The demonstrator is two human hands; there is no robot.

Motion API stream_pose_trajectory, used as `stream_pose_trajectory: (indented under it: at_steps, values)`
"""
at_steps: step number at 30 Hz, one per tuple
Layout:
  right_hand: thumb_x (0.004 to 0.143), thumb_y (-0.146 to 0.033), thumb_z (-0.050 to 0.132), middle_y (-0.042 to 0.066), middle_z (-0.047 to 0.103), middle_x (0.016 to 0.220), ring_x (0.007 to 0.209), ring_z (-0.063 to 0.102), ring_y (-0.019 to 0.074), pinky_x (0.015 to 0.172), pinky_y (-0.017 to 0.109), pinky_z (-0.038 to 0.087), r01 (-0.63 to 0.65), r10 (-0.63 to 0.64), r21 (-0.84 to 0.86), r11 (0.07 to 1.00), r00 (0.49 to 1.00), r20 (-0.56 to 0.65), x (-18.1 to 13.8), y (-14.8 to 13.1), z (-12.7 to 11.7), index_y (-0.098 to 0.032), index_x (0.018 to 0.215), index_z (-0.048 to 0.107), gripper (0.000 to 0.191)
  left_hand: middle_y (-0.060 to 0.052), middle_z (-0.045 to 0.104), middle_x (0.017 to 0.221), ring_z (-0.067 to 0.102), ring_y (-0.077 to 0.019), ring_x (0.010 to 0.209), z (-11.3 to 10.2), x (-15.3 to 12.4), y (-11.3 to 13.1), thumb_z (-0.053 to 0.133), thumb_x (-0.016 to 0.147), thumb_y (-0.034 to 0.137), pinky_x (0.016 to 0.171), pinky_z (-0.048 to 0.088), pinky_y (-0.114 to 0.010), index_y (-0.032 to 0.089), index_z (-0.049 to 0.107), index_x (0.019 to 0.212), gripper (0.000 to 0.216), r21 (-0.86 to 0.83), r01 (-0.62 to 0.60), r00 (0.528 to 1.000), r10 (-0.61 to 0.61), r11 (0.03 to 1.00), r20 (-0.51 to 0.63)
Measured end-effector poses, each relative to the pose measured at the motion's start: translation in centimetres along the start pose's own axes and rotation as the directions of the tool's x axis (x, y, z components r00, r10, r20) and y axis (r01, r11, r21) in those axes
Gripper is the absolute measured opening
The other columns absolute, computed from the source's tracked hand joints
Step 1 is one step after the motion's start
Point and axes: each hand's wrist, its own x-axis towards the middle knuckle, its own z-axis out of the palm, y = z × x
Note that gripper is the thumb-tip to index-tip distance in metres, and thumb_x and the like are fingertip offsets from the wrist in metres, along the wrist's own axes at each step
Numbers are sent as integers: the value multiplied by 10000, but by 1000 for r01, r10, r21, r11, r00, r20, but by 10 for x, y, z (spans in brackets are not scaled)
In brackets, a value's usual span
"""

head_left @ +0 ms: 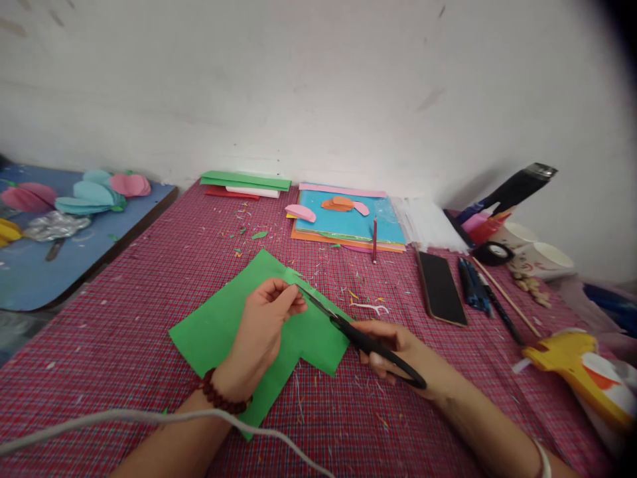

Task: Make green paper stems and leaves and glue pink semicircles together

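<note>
A large green paper sheet point(219, 318) with a notch cut in its near right side lies on the checked cloth. Over it, my left hand point(269, 318) is closed in a pinch at what looks like a small piece of green paper; its outline is hard to tell from the sheet behind. In my right hand point(393, 345) are black-handled scissors point(368, 342), fingers around the handles. Their blades point up and left, the tips meeting my left thumb and fingertips. A beaded bracelet point(221, 395) is on my left wrist.
A pale cable point(124, 415) crosses in front of my left forearm. Rightward lie a phone point(442, 287), pens point(475, 285), paper cups point(545, 260) and a yellow glue gun point(572, 358). Coloured sheets point(358, 226) and a pencil point(375, 240) lie toward the wall. Paper shapes point(94, 192) rest on a blue board point(99, 249) leftward.
</note>
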Motion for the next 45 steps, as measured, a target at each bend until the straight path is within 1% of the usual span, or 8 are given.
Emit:
stream_pose_trajectory:
  at_steps: [7,12,18,22,28,32,37,45]
  values:
    - [716,-395,777,-7,589,763,464,400,21,381,140,300,1,-1,-13,1000,1000,-20,0,2,1,-236,1205,637,533,15,627,586,596,-107,567,0,0,2,753,631,269,606,525,-235,157,578,631,208,-66,32,999,-31,997,10]
    - [737,-381,758,-42,539,664,423,337,13,365,143,256,30,-30,-17,999,999,-29,0,5,2,-240,1199,644,496,17,622,587,596,-106,569,1,0,1,759,635,274,601,526,-231,156,579,631,215,-89,27,1000,-26,996,13]
    - [741,-360,757,-45,523,668,429,336,11,368,140,247,19,-22,-50,999,999,-42,0,4,4,-247,1205,640,492,21,622,602,597,-99,590,0,1,-2,794,622,270,621,536,-227,153,587,641,239,-167,66,998,-62,984,28]
    - [728,-403,764,-38,524,672,413,317,2,363,142,237,15,-17,-44,999,998,-55,1,1,7,-232,1178,659,493,16,638,608,603,-97,586,-1,1,-4,822,588,252,607,540,-221,148,603,658,253,-225,102,995,-101,969,19]
    - [722,-429,764,-48,502,644,395,309,1,352,140,235,33,-35,-43,999,998,-57,0,5,10,-228,1194,649,526,21,646,609,607,-98,583,0,1,-5,839,572,240,598,548,-222,154,597,680,278,-273,101,995,-103,957,7]
    - [737,-420,753,-47,502,650,396,312,2,353,139,243,11,-15,-52,999,997,-79,-1,6,10,-222,1208,638,523,26,642,613,607,-99,587,1,1,-4,836,578,236,609,551,-232,156,590,692,283,-274,95,995,-97,957,6]
    - [731,-425,755,-38,518,670,398,316,3,349,144,238,29,-33,-61,998,997,-68,0,4,10,-225,1208,638,530,32,635,619,605,-98,592,0,0,-4,824,601,245,617,548,-236,159,592,692,263,-259,95,995,-96,961,10]
    - [722,-447,753,-43,493,657,405,307,7,349,142,245,8,-12,-49,999,997,-70,0,1,13,-216,1198,640,540,22,627,610,592,-92,575,1,-1,-1,808,625,287,609,524,-219,154,582,664,265,-178,71,997,-67,981,30]
